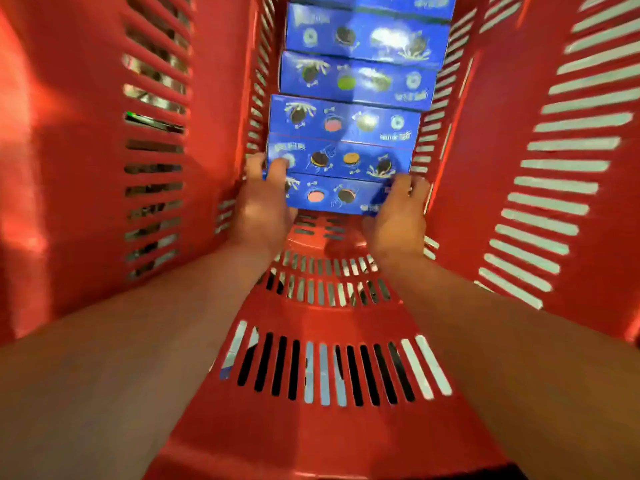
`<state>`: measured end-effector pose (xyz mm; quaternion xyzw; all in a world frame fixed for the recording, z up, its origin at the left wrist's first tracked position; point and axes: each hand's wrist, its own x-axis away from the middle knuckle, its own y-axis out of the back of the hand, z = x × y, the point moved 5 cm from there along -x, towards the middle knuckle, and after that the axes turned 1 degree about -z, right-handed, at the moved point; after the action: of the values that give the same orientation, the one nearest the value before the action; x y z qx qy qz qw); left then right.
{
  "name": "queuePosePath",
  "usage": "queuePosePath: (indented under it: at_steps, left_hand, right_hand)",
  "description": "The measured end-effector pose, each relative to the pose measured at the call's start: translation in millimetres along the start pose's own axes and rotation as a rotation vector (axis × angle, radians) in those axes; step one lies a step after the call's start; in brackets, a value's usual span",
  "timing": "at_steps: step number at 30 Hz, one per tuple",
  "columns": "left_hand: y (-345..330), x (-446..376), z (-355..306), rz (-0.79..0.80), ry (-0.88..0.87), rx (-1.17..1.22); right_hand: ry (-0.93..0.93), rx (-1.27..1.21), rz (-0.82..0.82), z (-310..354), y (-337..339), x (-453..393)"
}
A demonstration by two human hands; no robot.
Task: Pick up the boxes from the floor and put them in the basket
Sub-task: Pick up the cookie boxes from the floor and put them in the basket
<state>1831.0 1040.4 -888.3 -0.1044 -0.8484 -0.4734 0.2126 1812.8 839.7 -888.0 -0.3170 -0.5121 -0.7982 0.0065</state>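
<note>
Both forearms extended down into red slotted basket [346,427]. Left hand [263,206] and right hand [398,220] clamped on opposite ends of nearest blue box [332,195], fingers curled over its edges, box held above basket floor. Beyond, row of blue boxes [353,81] packed face to face, running to far wall.

Setting: likely a shop.
Red slatted plastic shopping basket [346,427] fills the view; a row of identical blue biscuit boxes [346,123] stands inside. Surroundings through the slats too blurred to tell.
</note>
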Motion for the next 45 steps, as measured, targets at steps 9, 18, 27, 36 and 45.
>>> queuePosePath:
  at_steps: [9, 18, 27, 36, 45]
  left_hand:
    - [26, 14, -26, 0.092, 0.003, -0.006]
    - [218, 106, -158, 0.188, -0.237, -0.116]
    - [365, 240, -309, 0.259, -0.471, -0.233]
    - [411, 308, -458, 0.029, -0.638, -0.121]
    - [366, 322, -571, -0.077, -0.5, -0.15]
  right_hand:
    - [0.03, -0.081, 0.114, 11, 31, 35]
    - [0.172, -0.038, 0.167, 82, 248, 163]
    - [0.191, -0.033, 0.011, 60, 459, 278]
    - [0.245, -0.009, -0.112, -5, 581, 312]
    - [0.381, 0.085, -0.156, -98, 685, 272]
